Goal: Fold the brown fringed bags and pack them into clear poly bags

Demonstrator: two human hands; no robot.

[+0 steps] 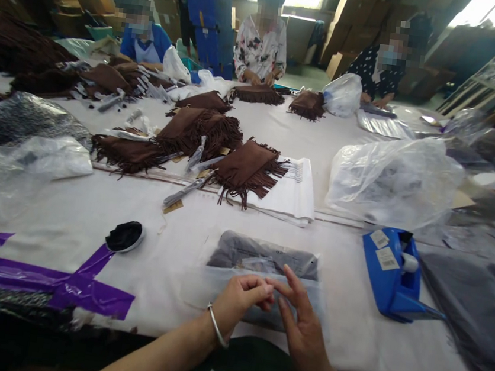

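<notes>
A clear plastic bag [261, 255] with a dark folded item inside lies flat in front of me, its near part frosted and bare of the dark item. Over the near part, my left hand [241, 298] is closed, thumb and fingers pressed together; whatever they may hold is too small to make out. My right hand [301, 322] has its fingers stretched and apart, one fingertip meeting the left fingers. A blue tape dispenser [383, 272] stands to the right of the bag. Beyond it lies a fringed brown bag [247, 170] on a stack of white sheets [295, 197].
Purple tape [40, 281] and a small round dish [125, 236] with black contents are at the left. More fringed brown bags [200, 132] cover the table's middle. A bulging clear plastic bag [395, 178] sits at right. Three people [263, 44] work across the table.
</notes>
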